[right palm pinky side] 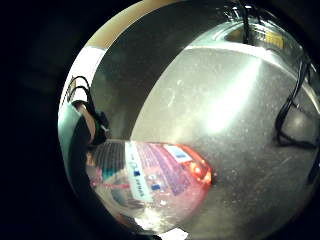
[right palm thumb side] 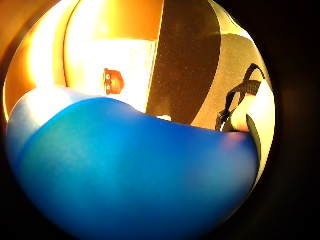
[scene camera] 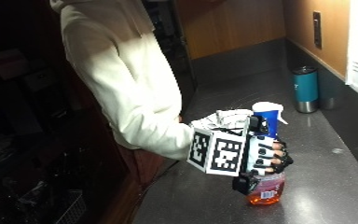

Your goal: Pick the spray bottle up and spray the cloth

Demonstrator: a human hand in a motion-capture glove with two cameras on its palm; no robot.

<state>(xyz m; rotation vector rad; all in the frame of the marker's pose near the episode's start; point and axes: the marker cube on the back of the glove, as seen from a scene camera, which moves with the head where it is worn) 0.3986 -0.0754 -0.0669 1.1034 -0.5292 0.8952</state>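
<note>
The grey speckled tabletop [scene camera: 328,186] stretches beneath and beyond the grip, running on toward a wood-panelled wall behind it. A person in a cream hooded sleeve [scene camera: 129,88] reaches in from the near edge, the arm ending at the grip. The grip [scene camera: 267,156], the black-gloved right hand, has its fingers curled round the neck of the spray bottle [scene camera: 265,186], just under the blue and white spray head [scene camera: 267,116] that rises above the knuckles. The bottle stands upright; its clear body, holding orange-pink liquid, hangs directly below the grip, and the base looks to be at the tabletop, though whether it touches cannot be told. In the little finger side palm view the labelled body [right palm pinky side: 150,180] lies close against the palm with the tabletop [right palm pinky side: 240,115] past it. In the thumb side palm view the blue head [right palm thumb side: 135,175] fills most of the picture, right against the palm. Well beyond the grip, near the wall, stands a teal tumbler [scene camera: 306,88] with a dark lid and silver base.
</note>
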